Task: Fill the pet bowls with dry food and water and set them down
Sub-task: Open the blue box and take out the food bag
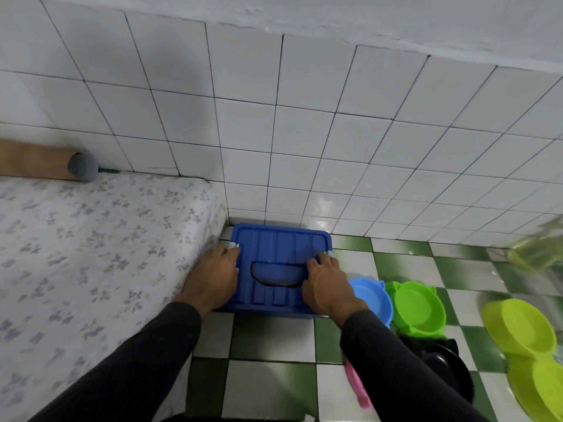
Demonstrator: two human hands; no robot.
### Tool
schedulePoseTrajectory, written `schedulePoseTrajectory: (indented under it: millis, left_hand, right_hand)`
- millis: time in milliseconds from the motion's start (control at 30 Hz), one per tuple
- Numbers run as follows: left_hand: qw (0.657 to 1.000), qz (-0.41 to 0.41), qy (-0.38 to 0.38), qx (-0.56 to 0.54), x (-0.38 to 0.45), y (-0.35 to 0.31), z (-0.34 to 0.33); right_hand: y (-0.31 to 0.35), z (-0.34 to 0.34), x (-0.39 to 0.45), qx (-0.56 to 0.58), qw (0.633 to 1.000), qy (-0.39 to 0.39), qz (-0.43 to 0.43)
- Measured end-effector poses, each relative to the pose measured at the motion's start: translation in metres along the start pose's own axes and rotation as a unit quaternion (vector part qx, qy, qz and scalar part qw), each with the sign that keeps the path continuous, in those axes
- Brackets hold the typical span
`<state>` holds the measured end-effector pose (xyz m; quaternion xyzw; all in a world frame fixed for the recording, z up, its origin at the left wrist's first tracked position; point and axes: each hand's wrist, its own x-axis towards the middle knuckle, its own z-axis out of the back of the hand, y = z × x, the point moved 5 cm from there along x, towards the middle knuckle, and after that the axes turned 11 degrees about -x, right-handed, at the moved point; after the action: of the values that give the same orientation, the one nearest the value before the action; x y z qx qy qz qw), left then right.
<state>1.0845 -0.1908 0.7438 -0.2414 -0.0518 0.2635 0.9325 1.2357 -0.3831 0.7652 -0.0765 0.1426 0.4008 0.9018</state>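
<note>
Early stage: both our hands, left hand [213, 271] and right hand [327, 283], grip the blue bin [274, 254] lid clips; bowls [419, 306] look empty, nothing filled yet.

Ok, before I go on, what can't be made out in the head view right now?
- Inside of the blue bin: lid shut.
- Left hand and right hand fingertips at the white latches: too small to tell the grip.
- Black bowl, pink bowl: partly behind the right sleeve.
- Clear container: blurred, cut off at the right edge.
</note>
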Motion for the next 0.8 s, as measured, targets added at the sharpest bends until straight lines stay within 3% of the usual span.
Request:
schedulePoseTrajectory:
  millis: [400, 800]
  left_hand:
    - [0.997, 0.035, -0.045, -0.046, 0.018, -0.006, -0.003]
    - [0.985, 0.080, -0.071, -0.138, 0.020, -0.003, 0.000]
  right_hand:
    - [-0.015, -0.015, 0.016, -0.006, 0.997, -0.022, -0.076]
    - [-0.025, -0.016, 0.033, 0.084, 0.988, -0.017, -0.130]
